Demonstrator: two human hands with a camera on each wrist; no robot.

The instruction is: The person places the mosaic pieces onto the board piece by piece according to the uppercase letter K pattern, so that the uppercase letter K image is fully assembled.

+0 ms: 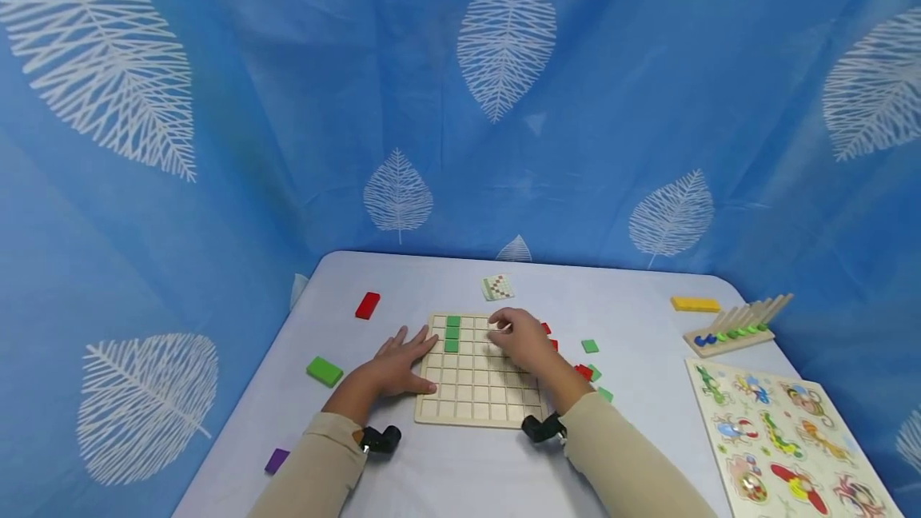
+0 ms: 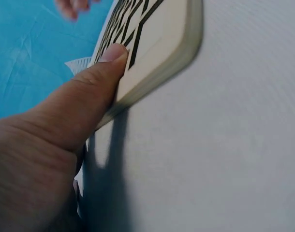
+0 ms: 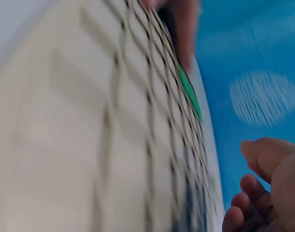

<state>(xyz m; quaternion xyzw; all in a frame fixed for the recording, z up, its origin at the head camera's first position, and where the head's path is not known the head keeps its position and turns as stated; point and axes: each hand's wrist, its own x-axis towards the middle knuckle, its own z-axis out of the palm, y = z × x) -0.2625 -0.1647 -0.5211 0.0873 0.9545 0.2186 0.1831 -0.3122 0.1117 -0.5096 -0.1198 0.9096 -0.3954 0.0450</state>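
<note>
A pale wooden grid board (image 1: pixel 460 410) lies on the white table, with three green square tiles (image 1: pixel 452 333) in a column near its far left corner. My left hand (image 1: pixel 392 366) rests on the board's left edge, fingers spread. In the left wrist view its thumb (image 2: pixel 84 92) presses on the board's rim. My right hand (image 1: pixel 524 338) hovers over the far right part of the board, fingers loosely bent. The right wrist view shows its thumb (image 3: pixel 268 152) apart from the fingers, with nothing visible between them. Red tiles (image 1: pixel 583 372) lie beyond that hand, partly hidden by the arm.
Loose green tiles (image 1: pixel 590 346) lie right of the board, and a small pattern card (image 1: pixel 497 287) behind it. Red (image 1: pixel 368 305), green (image 1: pixel 324 371) and purple (image 1: pixel 277 460) blocks are at left. At right are a yellow block (image 1: pixel 695 304), a peg rack (image 1: pixel 737 334) and an insect puzzle (image 1: pixel 784 438).
</note>
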